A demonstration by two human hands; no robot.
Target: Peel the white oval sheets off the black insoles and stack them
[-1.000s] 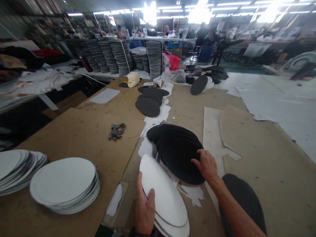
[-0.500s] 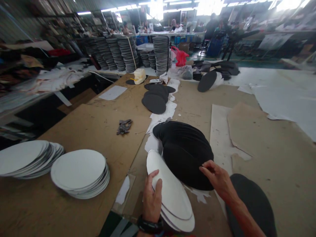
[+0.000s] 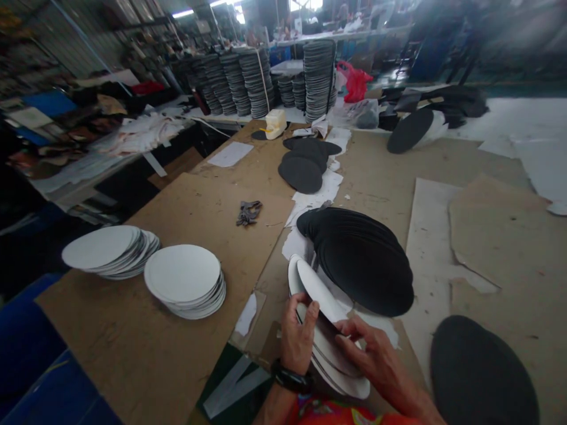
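Observation:
Low in front of me lies a small stack of white oval pieces (image 3: 354, 386), its top piece tilted up on edge. My left hand (image 3: 299, 333) is closed around the left edge of the stack, thumb on top. Opposite it, my right hand (image 3: 365, 345) pinches the edge of the raised white oval piece (image 3: 319, 289), whose underside looks dark. Just beyond the stack, a fanned pile of black oval pieces (image 3: 365, 260) rests on the table, and neither hand touches it. My fingertips partly cover the raised piece.
Two stacks of white ovals, one nearer (image 3: 183, 274) and one farther left (image 3: 101, 248), stand on the brown board. A dark oval (image 3: 481, 369) lies at right. Grey scraps (image 3: 248, 213), more dark ovals (image 3: 301, 171) and tall bound stacks (image 3: 319, 79) are farther back.
My right hand has left the black pile and come left and down to the white stack. The top white piece is now tilted up. The view has turned left.

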